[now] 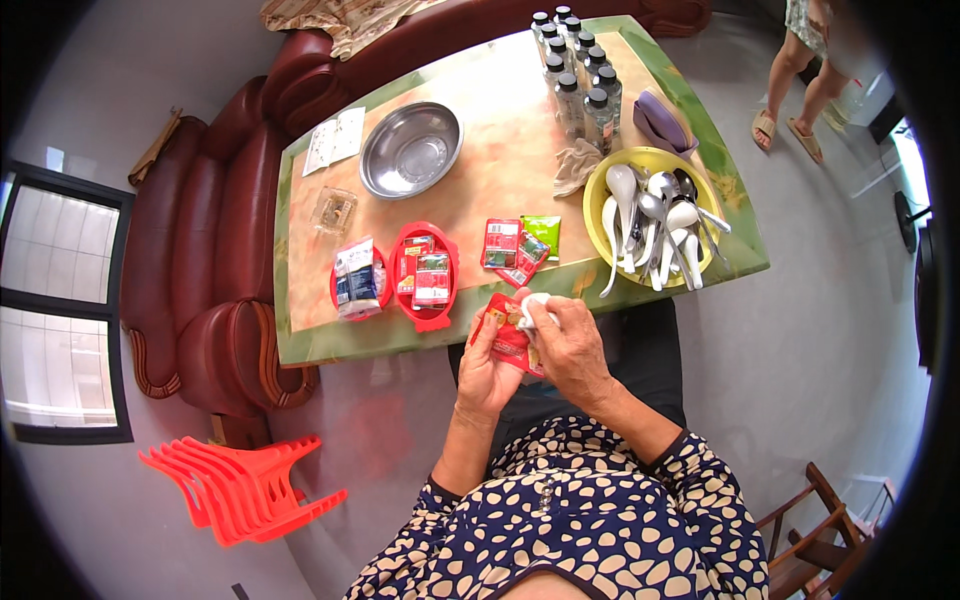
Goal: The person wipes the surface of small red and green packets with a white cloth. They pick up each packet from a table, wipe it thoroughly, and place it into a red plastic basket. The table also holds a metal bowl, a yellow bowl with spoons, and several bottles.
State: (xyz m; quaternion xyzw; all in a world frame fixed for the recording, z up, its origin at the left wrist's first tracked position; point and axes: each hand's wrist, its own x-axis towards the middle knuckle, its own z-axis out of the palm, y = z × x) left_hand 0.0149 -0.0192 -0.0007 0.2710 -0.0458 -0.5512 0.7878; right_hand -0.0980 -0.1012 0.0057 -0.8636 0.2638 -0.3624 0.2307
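Observation:
Just off the table's near edge, my left hand (485,375) holds a red packet (511,350) with its thumb on the upper left side. My right hand (572,350) pinches a crumpled white cloth or tissue (538,308) against the packet's upper right part. Beyond my hands, on the table, lie a couple of red packets (500,243) and a green packet (542,232), partly overlapping. To their left, a red basket (453,262) contains more red packets (431,280). Another red container (387,283) beside it bears a white and dark-blue packet (356,280).
The green-edged table (390,352) also carries a steel basin (411,150), a clear dish (334,212), capped bottles (570,105), a rag (577,167), a purple pouch (660,125) and a yellow bowl (600,235) of spoons. A red plastic chair (240,485) and another person (790,75) stand nearby.

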